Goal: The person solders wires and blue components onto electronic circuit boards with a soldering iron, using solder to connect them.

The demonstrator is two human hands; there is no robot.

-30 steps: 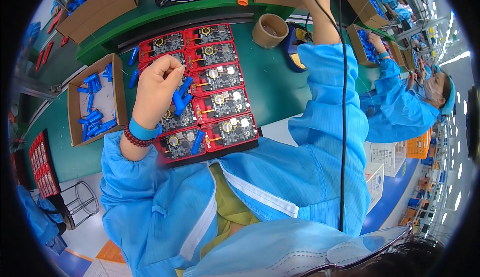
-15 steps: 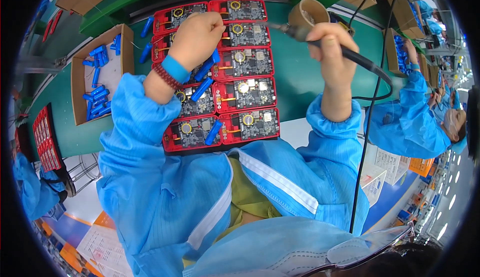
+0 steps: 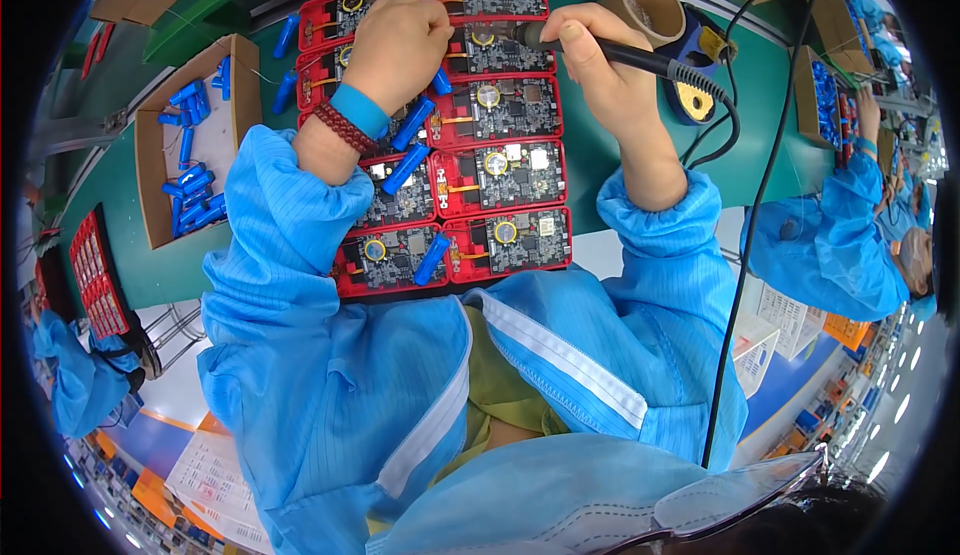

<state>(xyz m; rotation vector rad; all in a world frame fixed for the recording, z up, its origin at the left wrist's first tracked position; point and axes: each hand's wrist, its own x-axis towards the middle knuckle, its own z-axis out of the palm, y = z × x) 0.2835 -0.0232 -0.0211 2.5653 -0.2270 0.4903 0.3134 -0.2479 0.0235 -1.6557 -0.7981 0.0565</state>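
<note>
Red cases (image 3: 558, 112) in two columns hold dark circuit boards (image 3: 520, 180), each with a round coin cell. Over the upper left cases, my left hand (image 3: 400, 50) is closed in a pinch at the inner edge of the left column. What its fingertips hold is hidden. My right hand (image 3: 612, 70) grips a soldering iron (image 3: 640, 58) by its black handle. The iron points left, its front end over the second board down in the right column; the tip is hard to make out. Several blue cylindrical battery cells (image 3: 405, 169) lie across the left-column cases, below my left wrist.
An open cardboard box (image 3: 247, 90) with more blue cells stands left on the green bench (image 3: 110, 265). A brown round tub (image 3: 645, 5) and an iron stand with yellow sponge (image 3: 694, 103) are beyond my right hand. A black cable (image 3: 745, 275) hangs at right; a co-worker in blue (image 3: 830, 245) sits beyond.
My right hand has brought the soldering iron left, over the right-column boards near my left hand. My left hand stays pinched at nearly the same place. The view has shifted slightly.
</note>
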